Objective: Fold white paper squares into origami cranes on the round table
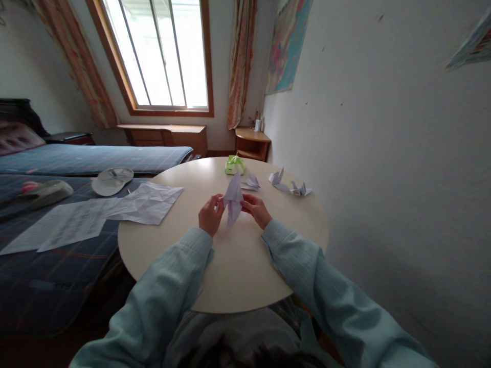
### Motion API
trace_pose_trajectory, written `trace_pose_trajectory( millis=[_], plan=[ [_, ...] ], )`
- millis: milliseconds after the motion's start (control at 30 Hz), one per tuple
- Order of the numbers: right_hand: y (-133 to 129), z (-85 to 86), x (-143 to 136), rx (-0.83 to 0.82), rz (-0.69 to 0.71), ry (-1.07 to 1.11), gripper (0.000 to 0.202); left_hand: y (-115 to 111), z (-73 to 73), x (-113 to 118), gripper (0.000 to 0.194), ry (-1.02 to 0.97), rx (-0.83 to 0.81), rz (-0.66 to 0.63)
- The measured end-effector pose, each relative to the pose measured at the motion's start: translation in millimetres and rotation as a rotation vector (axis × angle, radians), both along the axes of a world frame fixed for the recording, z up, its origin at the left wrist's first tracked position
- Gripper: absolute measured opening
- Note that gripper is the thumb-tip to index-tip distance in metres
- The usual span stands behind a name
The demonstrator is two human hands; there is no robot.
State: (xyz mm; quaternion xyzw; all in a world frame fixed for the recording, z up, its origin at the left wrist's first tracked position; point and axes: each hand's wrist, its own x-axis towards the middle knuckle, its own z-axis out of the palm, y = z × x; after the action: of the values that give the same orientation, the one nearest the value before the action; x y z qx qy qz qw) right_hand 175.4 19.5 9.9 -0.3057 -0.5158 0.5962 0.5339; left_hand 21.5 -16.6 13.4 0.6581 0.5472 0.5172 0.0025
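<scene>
My left hand (210, 216) and right hand (258, 209) both pinch folded paper model (233, 195), one at each side, holding it upright over bench (238, 276), nearer me than paper cranes (301, 190); looks like shaping step; next move seems to call for light, even pull, keeping creases without tearing paper

I hold a folded paper (233, 197) above the table (238, 276), my left hand (210, 214) at its left side, my right hand (258, 209) at its right. Just behind it lies a second folded piece (252, 181), and farther back sits a packet (235, 165). Two more paper figures (301, 189) rest to the right. A sheet (153, 202) lies at the table's left edge; beside it, other pages (72, 225) lie on the bed (57, 286), with a cap (112, 181) behind them. Beyond the table, a desk (187, 134) stands below the window (164, 56).
</scene>
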Motion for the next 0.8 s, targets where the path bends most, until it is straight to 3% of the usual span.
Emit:
trace_pose_trajectory(
  millis=[333,800],
  plan=[
    [-4,3.2,-2,0.041,-0.013,0.000,0.035,-3,0.6,1,0.036,-0.063,-0.065,-0.075],
    [-5,5.8,0,-0.001,-0.022,-0.025,0.022,9,-9.4,-3,0.023,0.004,-0.104,-0.181]
  ],
)
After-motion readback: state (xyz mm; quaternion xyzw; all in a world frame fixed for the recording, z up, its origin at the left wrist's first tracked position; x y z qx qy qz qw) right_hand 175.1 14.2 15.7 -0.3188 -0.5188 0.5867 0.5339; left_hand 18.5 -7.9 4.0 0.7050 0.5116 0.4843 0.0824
